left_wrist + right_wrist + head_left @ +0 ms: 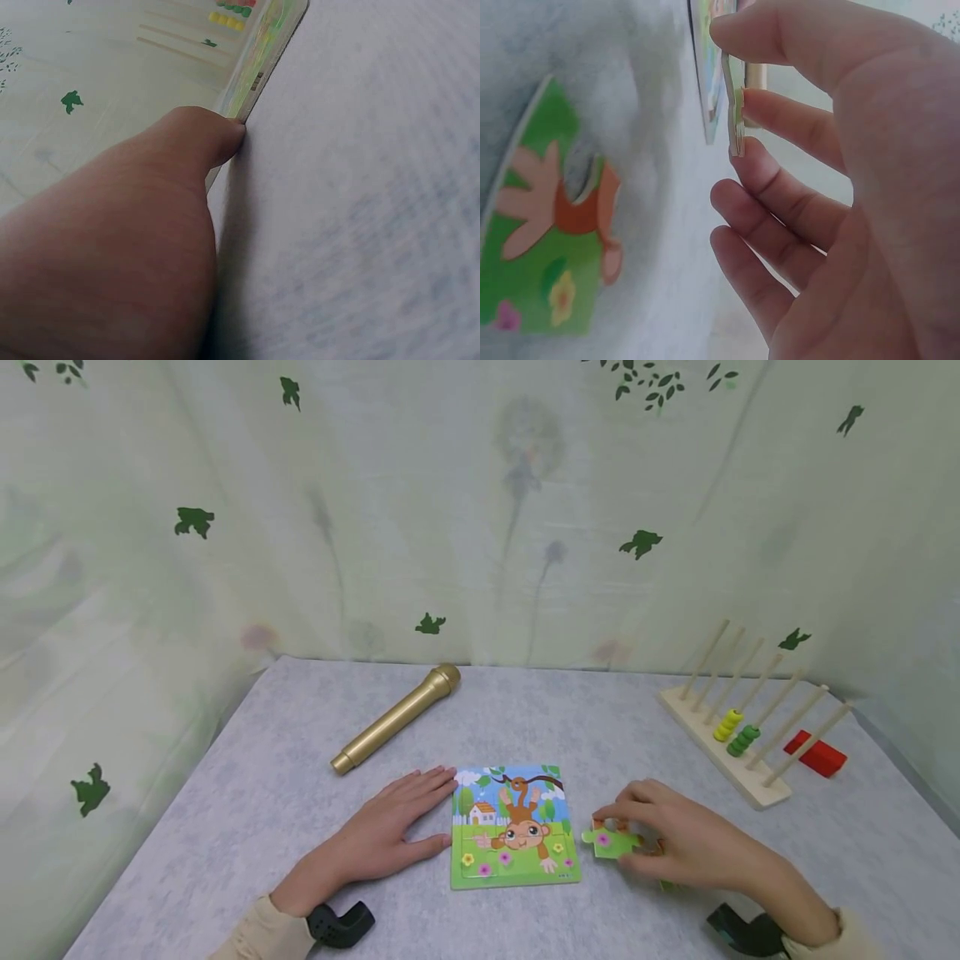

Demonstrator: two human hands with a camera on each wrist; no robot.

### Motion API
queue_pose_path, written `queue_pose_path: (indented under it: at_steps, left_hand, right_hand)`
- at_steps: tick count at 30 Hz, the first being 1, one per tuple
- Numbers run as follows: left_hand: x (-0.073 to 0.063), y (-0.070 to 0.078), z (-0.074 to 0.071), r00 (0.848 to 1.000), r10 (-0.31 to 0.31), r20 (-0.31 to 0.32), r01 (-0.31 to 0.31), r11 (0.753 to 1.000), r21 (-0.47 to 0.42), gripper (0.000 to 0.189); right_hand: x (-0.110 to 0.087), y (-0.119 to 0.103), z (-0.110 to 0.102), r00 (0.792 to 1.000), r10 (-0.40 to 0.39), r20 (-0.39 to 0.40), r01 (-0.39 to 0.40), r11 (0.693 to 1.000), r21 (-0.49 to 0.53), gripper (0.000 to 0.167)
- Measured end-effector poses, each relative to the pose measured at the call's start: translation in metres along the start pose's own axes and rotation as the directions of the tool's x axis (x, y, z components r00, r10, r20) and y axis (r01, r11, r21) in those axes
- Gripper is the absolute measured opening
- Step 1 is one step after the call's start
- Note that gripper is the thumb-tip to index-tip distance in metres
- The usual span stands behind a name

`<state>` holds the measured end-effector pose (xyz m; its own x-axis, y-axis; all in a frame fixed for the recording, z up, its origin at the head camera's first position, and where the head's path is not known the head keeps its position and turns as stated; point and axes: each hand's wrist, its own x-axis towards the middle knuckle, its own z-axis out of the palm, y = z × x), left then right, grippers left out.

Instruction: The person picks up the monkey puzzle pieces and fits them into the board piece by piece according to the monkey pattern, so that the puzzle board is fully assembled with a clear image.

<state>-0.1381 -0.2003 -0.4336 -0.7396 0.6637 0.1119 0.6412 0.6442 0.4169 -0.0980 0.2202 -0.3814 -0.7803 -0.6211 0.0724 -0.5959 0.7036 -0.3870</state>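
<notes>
A square monkey jigsaw board [517,878] lies flat on the table, with a house, trees and flowers in its picture. My left hand [378,831] lies palm down beside it, fingers straight, fingertips and thumb at the board's left edge. To the right of the board, my right hand [686,835] pinches a green puzzle piece [611,845] with a pink flower between thumb and fingers. In the right wrist view that piece is seen edge-on, tilted up off the table. Below the right hand lies another puzzle piece [536,259], green with an orange paw and flowers.
A gold microphone [393,722] lies behind the left hand. At the back right stands a wooden peg rack [720,752] with yellow beads [727,727] and green beads [743,741]. Beside it is a red block [821,756]. A leaf-patterned curtain [480,527] hangs behind the table.
</notes>
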Motion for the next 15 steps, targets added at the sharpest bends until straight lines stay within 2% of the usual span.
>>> queue_pose_path:
  at_steps: [9,15]
  left_hand:
    - [0.000,0.002,-0.001,1.000,-0.003,0.001,0.003,1.000,0.001,0.074]
    - [0.000,0.003,-0.002,1.000,-0.008,0.003,0.008,1.000,-0.002,0.074]
  right_hand:
    - [0.015,-0.006,0.000,0.997,-0.073,-0.017,0.073,0.997,-0.018,0.042]
    - [0.023,-0.013,0.000,0.996,-0.085,-0.022,0.085,0.996,-0.018,0.042]
